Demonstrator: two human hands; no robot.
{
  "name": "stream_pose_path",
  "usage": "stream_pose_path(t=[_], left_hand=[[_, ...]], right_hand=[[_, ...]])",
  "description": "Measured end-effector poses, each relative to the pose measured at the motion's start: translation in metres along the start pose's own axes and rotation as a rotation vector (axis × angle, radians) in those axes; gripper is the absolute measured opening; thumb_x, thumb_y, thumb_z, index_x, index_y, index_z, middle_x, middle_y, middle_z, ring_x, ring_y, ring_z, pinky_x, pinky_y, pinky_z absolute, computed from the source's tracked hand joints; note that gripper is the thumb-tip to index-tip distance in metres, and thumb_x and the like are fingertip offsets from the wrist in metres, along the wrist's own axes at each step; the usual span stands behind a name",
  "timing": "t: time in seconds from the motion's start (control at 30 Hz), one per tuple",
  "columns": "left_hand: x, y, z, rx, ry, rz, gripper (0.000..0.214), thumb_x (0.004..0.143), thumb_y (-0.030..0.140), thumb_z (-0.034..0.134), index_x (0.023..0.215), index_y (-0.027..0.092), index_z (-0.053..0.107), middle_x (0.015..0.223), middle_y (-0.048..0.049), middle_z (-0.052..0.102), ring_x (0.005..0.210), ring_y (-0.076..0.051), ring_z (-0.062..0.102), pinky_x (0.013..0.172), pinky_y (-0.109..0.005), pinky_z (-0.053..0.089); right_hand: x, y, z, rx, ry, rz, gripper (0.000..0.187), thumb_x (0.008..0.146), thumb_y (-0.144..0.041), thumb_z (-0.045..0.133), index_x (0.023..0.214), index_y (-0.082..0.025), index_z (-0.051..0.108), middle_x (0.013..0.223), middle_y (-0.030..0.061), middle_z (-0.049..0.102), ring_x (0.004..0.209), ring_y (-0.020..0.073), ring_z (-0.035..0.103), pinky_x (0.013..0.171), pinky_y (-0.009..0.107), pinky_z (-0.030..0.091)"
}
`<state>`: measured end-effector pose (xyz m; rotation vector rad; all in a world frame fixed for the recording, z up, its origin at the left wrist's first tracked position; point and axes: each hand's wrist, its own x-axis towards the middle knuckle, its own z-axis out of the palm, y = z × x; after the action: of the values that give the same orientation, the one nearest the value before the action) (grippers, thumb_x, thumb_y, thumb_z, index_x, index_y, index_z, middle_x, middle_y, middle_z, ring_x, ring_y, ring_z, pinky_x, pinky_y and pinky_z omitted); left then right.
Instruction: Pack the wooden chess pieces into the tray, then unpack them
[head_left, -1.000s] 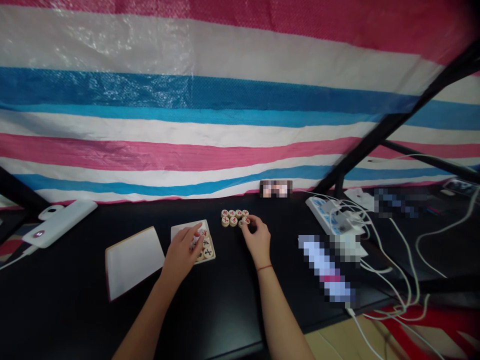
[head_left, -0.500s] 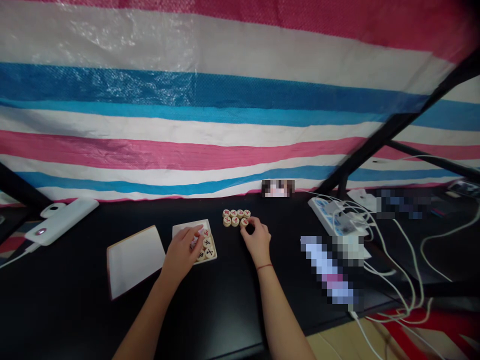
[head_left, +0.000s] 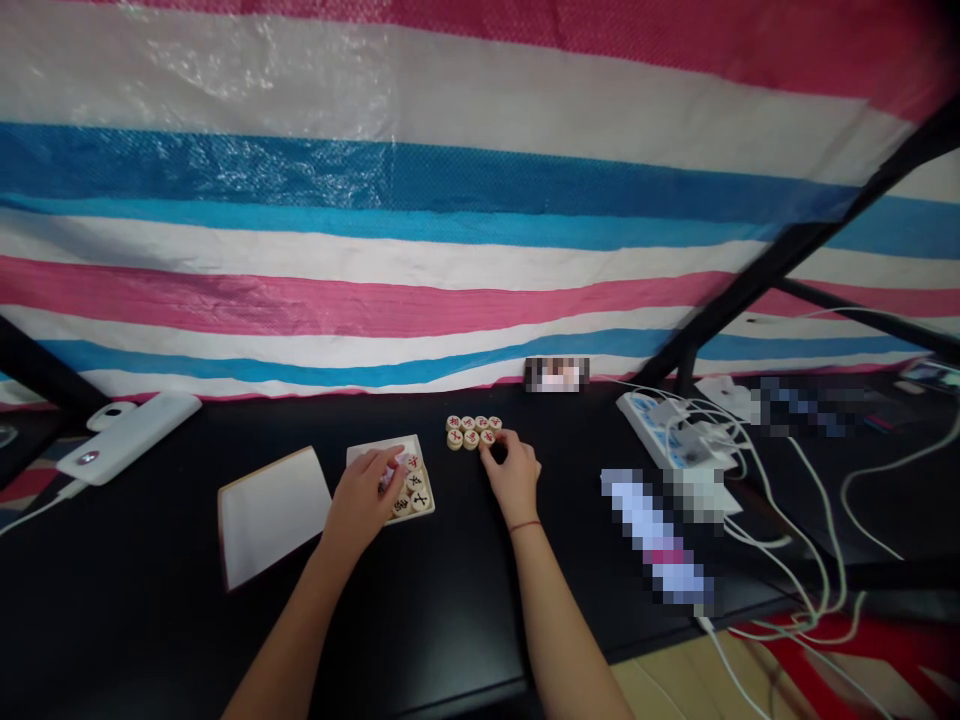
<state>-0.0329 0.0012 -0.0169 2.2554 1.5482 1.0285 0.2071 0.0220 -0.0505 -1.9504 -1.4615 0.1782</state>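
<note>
My right hand (head_left: 514, 474) has its thumb and index finger on a round Chinese chess piece (head_left: 487, 438) with a red character, at the right end of the front row. More red-marked chess pieces (head_left: 469, 424) stand close together in two short rows on the black table. Over a shallow white box (head_left: 418, 445) rests my left hand (head_left: 365, 492), thumb and index finger apart, with no piece visibly gripped. Inside the box, black-marked pieces (head_left: 419, 499) and a red-marked one show at the right side; the hand covers the left part.
A white-lined box lid (head_left: 274, 515) lies left of the box. Farther left is a white device (head_left: 131, 440) with a cable. On the right are a power strip (head_left: 652, 430), tangled white cables (head_left: 814, 540) and a blurred-out object (head_left: 656, 540). A striped sheet (head_left: 375, 240) hangs behind.
The right hand's piece sits closely in line with the front row now. The left hand stays over the box, almost still. The view has shifted slightly.
</note>
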Motion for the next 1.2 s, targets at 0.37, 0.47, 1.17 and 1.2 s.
stream_pose_path(t=[0.37, 0.47, 1.17, 1.2], left_hand=[[-0.002, -0.005, 0.003, 0.020, -0.002, -0.002, 0.027, 0.092, 0.028, 0.047, 0.112, 0.020, 0.063, 0.088, -0.0046, 0.067, 0.084, -0.020, 0.063, 0.079, -0.032, 0.050], [0.000, -0.006, 0.004, 0.061, -0.002, 0.011, 0.028, 0.092, 0.029, 0.045, 0.112, 0.019, 0.063, 0.090, -0.0059, 0.069, 0.085, -0.021, 0.064, 0.079, -0.033, 0.049], [0.017, 0.003, 0.021, 0.173, -0.228, -0.027, 0.024, 0.090, 0.027, 0.044, 0.089, 0.018, 0.066, 0.086, -0.0086, 0.070, 0.079, -0.022, 0.065, 0.070, -0.031, 0.045], [0.017, 0.002, 0.021, 0.149, -0.236, -0.035, 0.023, 0.090, 0.027, 0.044, 0.090, 0.019, 0.066, 0.087, -0.0079, 0.071, 0.079, -0.022, 0.065, 0.071, -0.031, 0.046]], right_hand=[[0.000, 0.001, -0.001, 0.040, 0.032, -0.002, 0.025, 0.078, -0.035, 0.060, 0.098, -0.020, 0.060, 0.095, 0.0062, 0.067, 0.092, 0.0252, 0.055, 0.077, 0.034, 0.036], [-0.005, -0.007, -0.007, 0.074, 0.147, -0.040, 0.023, 0.080, -0.034, 0.056, 0.095, -0.017, 0.061, 0.085, 0.0069, 0.065, 0.082, 0.0232, 0.055, 0.075, 0.034, 0.039], [-0.042, -0.067, 0.015, 0.215, -0.328, -0.422, 0.030, 0.099, -0.028, 0.035, 0.112, -0.020, 0.062, 0.099, 0.0059, 0.071, 0.085, 0.0184, 0.065, 0.078, 0.029, 0.039], [-0.042, -0.067, 0.015, 0.217, -0.328, -0.423, 0.030, 0.099, -0.027, 0.035, 0.111, -0.020, 0.061, 0.099, 0.0057, 0.071, 0.086, 0.0184, 0.065, 0.078, 0.029, 0.039]])
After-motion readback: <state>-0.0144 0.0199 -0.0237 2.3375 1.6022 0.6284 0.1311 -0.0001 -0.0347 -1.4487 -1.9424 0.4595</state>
